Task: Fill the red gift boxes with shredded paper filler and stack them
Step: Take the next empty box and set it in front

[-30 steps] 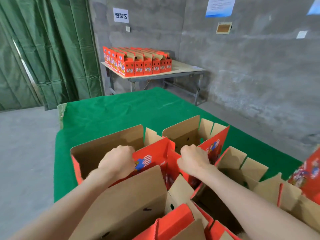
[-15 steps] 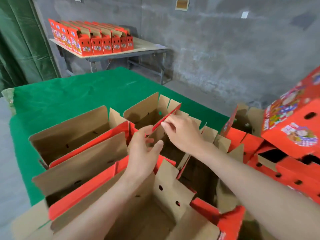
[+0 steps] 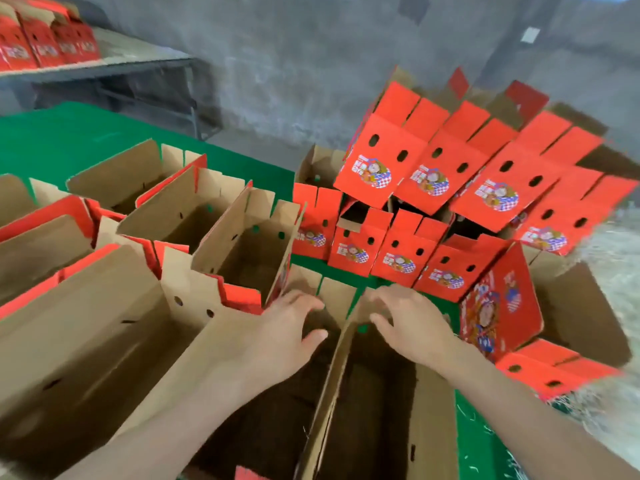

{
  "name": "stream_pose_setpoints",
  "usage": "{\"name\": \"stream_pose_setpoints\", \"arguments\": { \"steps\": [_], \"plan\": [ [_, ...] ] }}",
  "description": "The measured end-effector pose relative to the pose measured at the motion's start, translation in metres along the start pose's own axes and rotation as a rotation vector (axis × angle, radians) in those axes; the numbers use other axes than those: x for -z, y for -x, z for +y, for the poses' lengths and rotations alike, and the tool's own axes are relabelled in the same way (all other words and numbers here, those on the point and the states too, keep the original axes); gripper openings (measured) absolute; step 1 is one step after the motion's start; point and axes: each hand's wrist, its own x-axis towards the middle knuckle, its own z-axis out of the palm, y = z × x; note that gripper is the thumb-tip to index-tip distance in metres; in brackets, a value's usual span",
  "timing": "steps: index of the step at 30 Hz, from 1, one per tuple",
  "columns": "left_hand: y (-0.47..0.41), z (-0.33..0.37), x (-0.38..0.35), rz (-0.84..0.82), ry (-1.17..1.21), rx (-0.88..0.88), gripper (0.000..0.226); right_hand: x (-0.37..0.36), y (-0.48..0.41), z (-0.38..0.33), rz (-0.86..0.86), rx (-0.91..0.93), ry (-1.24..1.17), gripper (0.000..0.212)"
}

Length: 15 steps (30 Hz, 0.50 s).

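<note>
Left hand [image 3: 284, 327] is spread and relaxed, palm down over the far end of a near open gift box [image 3: 263, 420], holding nothing. Right hand [image 3: 412, 320] sits just beside it, its fingers [image 3: 372, 301] bent over the top of an upright brown flap [image 3: 332, 375]. The frame is blurred there, so I cannot tell whether they pinch it or only touch it.

The flap stands between two dark box interiors with brown card walls. More open boxes [image 3: 194, 216] are packed flap to flap to the left and beyond, showing bare cardboard inside.

Open room: a wide bare stretch of green cloth [image 3: 79, 136] at the far left, and a narrow green gap between the open boxes and the red stack [image 3: 436, 181]. That stack is on the right, with its upper boxes tilted.

Shredded paper filler [image 3: 609, 403] lies pale and loose at the right edge, with stray strands on the green strip beside the near box. A far table [image 3: 114, 69] carries a row of red boxes [image 3: 45, 46].
</note>
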Motion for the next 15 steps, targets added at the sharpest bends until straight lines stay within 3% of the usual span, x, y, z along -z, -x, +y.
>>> {"name": "stream_pose_setpoints", "arguments": {
  "steps": [4, 7, 10, 15],
  "plan": [
    [0.021, 0.028, -0.049, -0.299, -0.016, -0.011, 0.061, -0.019, 0.034, 0.042, -0.2, -0.273, 0.241, 0.059],
    [0.027, 0.026, -0.058, -0.241, -0.03, 0.03, 0.06, -0.026, 0.043, 0.058, -0.327, -0.381, -0.008, 0.07],
    [0.026, 0.02, -0.05, -0.226, -0.106, 0.051, 0.064, -0.022, 0.038, 0.055, -0.328, -0.375, -0.205, 0.057],
    [0.025, 0.04, -0.04, -0.262, -0.224, 0.075, 0.079, -0.013, 0.043, 0.058, -0.391, -0.37, -0.157, 0.039]
  ]
}}
